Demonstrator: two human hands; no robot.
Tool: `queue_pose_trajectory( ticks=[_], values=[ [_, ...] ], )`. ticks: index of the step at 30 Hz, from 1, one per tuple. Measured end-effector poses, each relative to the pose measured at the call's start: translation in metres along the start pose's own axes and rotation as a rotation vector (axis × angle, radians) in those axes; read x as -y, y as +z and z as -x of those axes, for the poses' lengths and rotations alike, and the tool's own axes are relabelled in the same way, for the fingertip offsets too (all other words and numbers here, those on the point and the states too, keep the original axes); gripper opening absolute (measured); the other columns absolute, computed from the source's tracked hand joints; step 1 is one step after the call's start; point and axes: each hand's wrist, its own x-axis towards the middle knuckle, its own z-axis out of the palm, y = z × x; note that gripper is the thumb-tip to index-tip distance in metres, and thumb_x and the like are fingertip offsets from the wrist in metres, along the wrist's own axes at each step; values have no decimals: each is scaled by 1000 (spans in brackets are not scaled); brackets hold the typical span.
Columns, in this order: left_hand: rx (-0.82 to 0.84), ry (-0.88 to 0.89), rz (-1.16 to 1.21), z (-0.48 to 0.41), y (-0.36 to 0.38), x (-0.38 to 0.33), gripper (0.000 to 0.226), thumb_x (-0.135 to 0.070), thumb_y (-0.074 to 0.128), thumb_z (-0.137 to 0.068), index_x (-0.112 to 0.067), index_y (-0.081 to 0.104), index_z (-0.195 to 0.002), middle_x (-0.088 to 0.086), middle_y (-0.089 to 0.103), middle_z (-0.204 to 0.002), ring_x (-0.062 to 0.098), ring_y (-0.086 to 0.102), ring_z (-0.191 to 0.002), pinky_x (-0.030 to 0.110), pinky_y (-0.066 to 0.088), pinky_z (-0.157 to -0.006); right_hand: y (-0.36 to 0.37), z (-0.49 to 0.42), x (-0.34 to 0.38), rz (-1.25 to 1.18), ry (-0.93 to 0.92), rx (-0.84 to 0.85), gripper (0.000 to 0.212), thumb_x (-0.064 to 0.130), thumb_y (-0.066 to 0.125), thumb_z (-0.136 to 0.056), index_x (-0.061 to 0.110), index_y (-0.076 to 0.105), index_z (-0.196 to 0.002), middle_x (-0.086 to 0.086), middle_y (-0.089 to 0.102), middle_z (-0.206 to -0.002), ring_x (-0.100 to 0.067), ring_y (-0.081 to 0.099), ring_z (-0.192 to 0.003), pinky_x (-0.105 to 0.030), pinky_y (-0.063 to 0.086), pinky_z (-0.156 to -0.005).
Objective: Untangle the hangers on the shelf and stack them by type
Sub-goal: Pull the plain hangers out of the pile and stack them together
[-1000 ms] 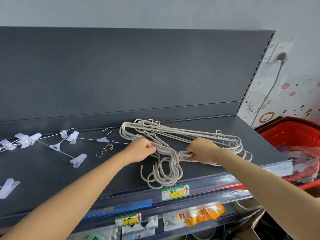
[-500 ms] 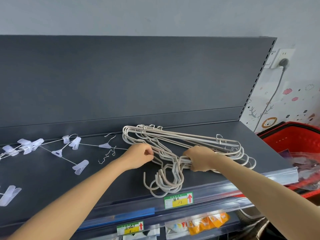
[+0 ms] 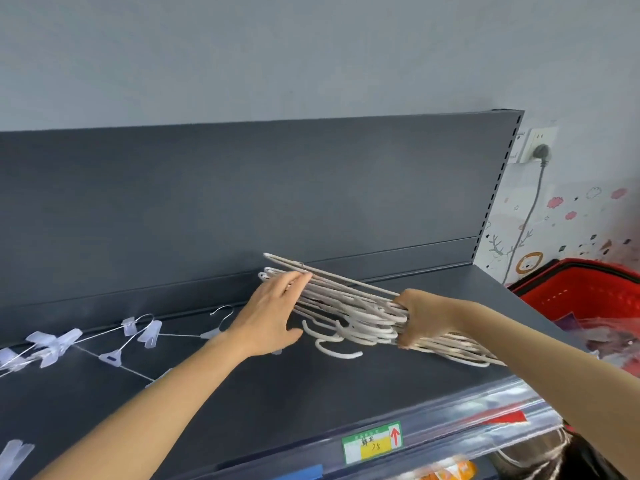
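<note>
A bundle of several cream wire hangers [image 3: 349, 303] is lifted and tilted above the dark grey shelf [image 3: 311, 393], its hooks pointing left and down. My right hand [image 3: 420, 318] is closed around the bundle near the necks. My left hand [image 3: 273, 313] lies flat against the bundle's left end, fingers spread along the wires. Thin wire hangers with translucent plastic clips [image 3: 138, 336] lie spread over the left part of the shelf.
The shelf's tall grey back panel [image 3: 242, 202] rises behind. A clear price rail with a green and yellow tag [image 3: 372, 443] lines the front edge. A red shopping basket [image 3: 588, 296] stands to the right. A plugged wall socket [image 3: 535, 148] is above it.
The cream hanger bundle has been raised off the shelf and tilted up at its left end. My left hand let go and now rests open against it. The view has tilted upward.
</note>
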Motion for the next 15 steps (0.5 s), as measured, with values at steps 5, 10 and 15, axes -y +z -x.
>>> queue_pose_trajectory(
  ticks=[5, 10, 15],
  values=[
    [-111, 14, -203, -26, 5, -15, 128, -69, 71, -56, -24, -6, -147, 5, 14, -146, 24, 6, -140, 42, -3, -113, -23, 3, -11, -118, 43, 25, 40, 31, 84, -51, 23, 57, -81, 10, 62, -71, -11, 60, -69, -15, 49, -59],
    [-275, 12, -214, -60, 10, -48, 128, -76, 69, -51, -23, 5, -148, 8, 17, -148, 26, 6, -142, 47, 1, -113, -48, -9, -32, -273, -42, 124, 61, 27, 88, -50, 17, 61, -103, 4, 70, -94, -16, 65, -92, -21, 52, -83],
    [-352, 108, -194, -107, 10, -78, 97, -64, 74, -58, -24, 34, -138, 4, 50, -128, 24, 41, -126, 41, 20, -113, -73, -37, -58, -478, -128, 368, 72, 10, 85, -60, 4, 53, -124, -15, 61, -124, -27, 59, -116, -34, 47, -101]
  ],
)
